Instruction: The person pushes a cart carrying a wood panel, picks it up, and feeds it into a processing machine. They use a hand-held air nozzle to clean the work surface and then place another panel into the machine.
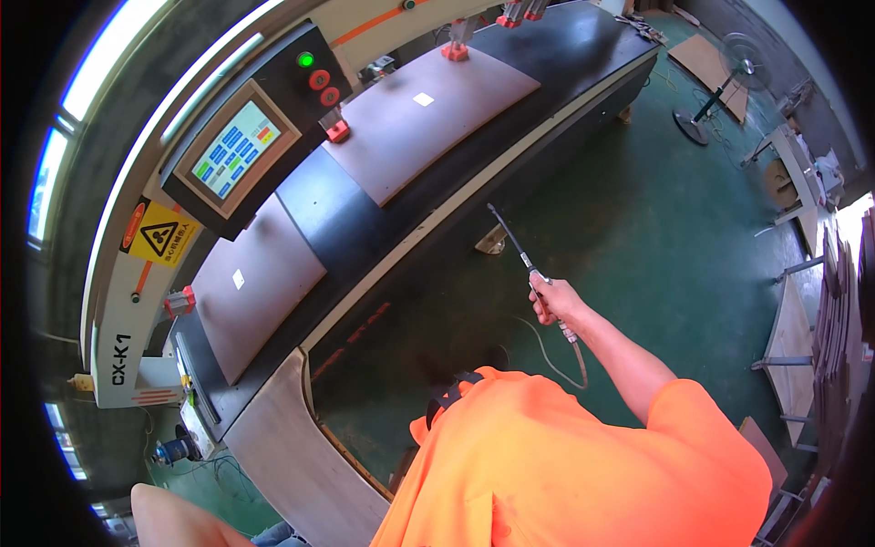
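Note:
My right hand (pixel 552 301) is closed round the grip of an air blow gun (pixel 516 239), and my bare forearm reaches out from an orange sleeve. The gun's long thin nozzle points away, over the floor beside a long black machine table (pixel 314 196). A thin hose (pixel 581 365) loops down from the gun's lower end. Two brown-grey boards lie on the table: a larger board (pixel 428 128) farther off and a smaller board (pixel 258 283) nearer on the left. Each carries a small white label. My left hand is out of the picture.
A machine beam with a touchscreen panel (pixel 235 150) and red-tipped clamps (pixel 337 130) spans the table. A curved pale side table (pixel 301 456) stands near me. On the green floor (pixel 629 228) stands a fan (pixel 706 114); stacked boards (pixel 838 328) lean at right. A bare limb shows lower left.

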`<state>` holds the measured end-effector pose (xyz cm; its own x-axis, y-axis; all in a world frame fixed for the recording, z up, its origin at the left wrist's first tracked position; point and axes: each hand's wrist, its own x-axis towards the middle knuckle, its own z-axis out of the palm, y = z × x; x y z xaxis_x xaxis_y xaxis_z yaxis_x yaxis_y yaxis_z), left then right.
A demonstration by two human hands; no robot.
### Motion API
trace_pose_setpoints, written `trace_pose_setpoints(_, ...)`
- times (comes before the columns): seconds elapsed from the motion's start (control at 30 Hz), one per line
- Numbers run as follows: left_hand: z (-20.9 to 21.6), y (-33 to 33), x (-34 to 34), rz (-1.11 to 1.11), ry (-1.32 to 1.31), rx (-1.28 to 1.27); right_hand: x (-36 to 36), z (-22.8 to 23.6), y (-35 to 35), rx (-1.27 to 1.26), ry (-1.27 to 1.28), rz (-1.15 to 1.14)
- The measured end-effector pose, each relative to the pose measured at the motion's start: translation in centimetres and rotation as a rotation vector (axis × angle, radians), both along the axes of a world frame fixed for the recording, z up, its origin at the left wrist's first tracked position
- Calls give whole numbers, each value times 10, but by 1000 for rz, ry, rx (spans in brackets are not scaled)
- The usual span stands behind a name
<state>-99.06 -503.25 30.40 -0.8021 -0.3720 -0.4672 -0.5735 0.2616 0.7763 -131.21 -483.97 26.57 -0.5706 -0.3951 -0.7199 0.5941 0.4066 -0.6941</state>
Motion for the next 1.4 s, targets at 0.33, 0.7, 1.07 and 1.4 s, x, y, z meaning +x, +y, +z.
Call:
trace_pose_setpoints(0.33, 249, -99, -26, 538, 1276, -838, -1, -12, 7, -118, 26, -106)
trace_pose_setpoints(0.7, -177, -1, 117, 242, -495, 9, 5, -34, 17, -77, -9, -103)
trace_pose_setpoints(1.07, -163, -77, 123, 1008, -196, 175, 1, -27, -26, -60, -14, 129)
trace_pose_setpoints(1.4, -148, -52, 31, 518, -162, 127, 14, -23, -17, -35, 24, 162)
